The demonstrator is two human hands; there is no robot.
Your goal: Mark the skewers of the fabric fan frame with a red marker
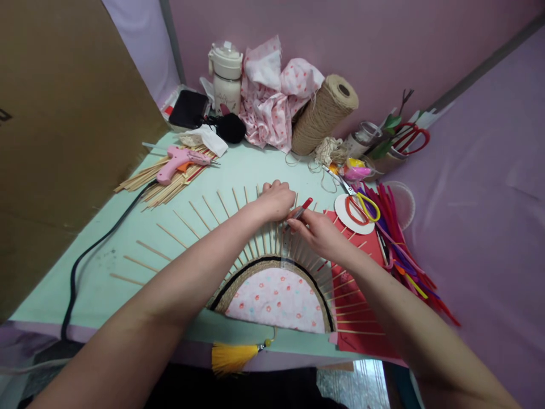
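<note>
Over the person's shoulder, in the head view, I see the half-round piece [275, 298] flat on the pale green cover [102, 267], near its front edge, its thin wooden sticks [194, 220] fanned outward and some lying over a red sheet [361, 335]. It looks light; the flowered fabric centre seems soft, the rope border firmer, the sticks stiff but easy to snap or knock loose. I'd take it by the border at both lower corners, not by the stick ends. The left hand [277, 199] rests on the upper sticks, fingers curled; whether they pinch anything I can't tell. The right hand [319, 230] has its fingers closed around a red-ended pen [304, 209], just beside the left. No brand or wording is readable; the white bottle [227, 85] carries a small drawing, and the brown board [72, 113] shows only a cut-off dark mark.
</note>
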